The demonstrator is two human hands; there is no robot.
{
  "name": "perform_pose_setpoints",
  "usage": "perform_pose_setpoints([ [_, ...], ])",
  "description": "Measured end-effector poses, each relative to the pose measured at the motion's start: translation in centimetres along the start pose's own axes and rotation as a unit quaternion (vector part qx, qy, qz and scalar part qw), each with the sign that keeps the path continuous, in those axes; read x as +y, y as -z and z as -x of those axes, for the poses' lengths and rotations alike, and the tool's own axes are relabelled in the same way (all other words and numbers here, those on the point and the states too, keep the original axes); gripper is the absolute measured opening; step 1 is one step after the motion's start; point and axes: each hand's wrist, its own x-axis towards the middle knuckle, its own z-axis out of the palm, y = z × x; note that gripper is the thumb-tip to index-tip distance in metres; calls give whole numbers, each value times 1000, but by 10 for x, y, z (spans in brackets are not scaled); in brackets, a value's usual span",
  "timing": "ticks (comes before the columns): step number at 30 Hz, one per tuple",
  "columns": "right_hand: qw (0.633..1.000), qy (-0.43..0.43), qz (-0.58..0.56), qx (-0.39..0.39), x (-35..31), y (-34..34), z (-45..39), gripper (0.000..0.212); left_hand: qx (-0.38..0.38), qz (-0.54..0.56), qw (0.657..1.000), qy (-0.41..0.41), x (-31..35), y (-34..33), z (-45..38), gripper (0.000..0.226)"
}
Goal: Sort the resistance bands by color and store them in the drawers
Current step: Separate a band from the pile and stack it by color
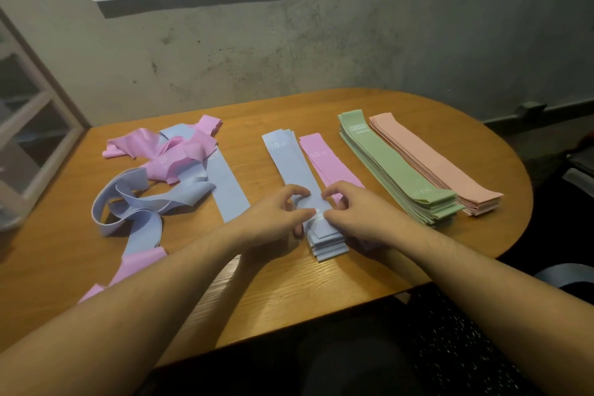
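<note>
On the rounded wooden worktop (369, 112), the left hand (276, 219) and right hand (353, 212) meet over the near end of a flat stack of pale blue resistance bands (297, 167), fingers curled and pinching its top band. A pink stack (324, 161) lies just beside it, green (389, 167) and peach (430, 157) stacks further right. A loose tangle of pink and blue bands (167, 170) sprawls left.

On table (276, 292): loose band heap (167, 170) left, 2 stacks (300, 167) centre, 2 more stacks (414, 164) right, side by side.
</note>
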Motion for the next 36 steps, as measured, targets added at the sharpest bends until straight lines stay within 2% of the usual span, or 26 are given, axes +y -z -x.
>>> perform_pose_setpoints([
  [5, 997, 18, 60, 35, 2, -2, 5, 49, -9, -6, 1000, -1, 0, 0, 2, 44],
  [10, 987, 48, 154, 28, 0, -8, 10, 42, -16, -14, 1000, -2, 0, -1, 3, 46],
  [13, 982, 63, 175, 20, -4, -11, 13, 39, -12, -22, 1000, -2, 0, -2, 4, 47],
  [21, 977, 61, 196, 57, -10, -9, 15, 40, -14, -18, 1000, -6, 2, 1, 8, 48],
  [23, 978, 58, 190, 64, -14, -8, 17, 34, 14, 0, 999, -29, -1, 3, 13, 40],
  [25, 978, 57, 187, 72, -21, -7, 19, 27, 73, 15, 996, -46, -4, 7, 20, 32],
  [29, 979, 72, 177, 70, -41, -8, 23, 18, 160, 16, 986, -44, -11, 24, 36, 21],
  [36, 980, 113, 148, 68, -79, -17, 18, 14, 232, -34, 971, -49, -48, 69, 62, 25],
])
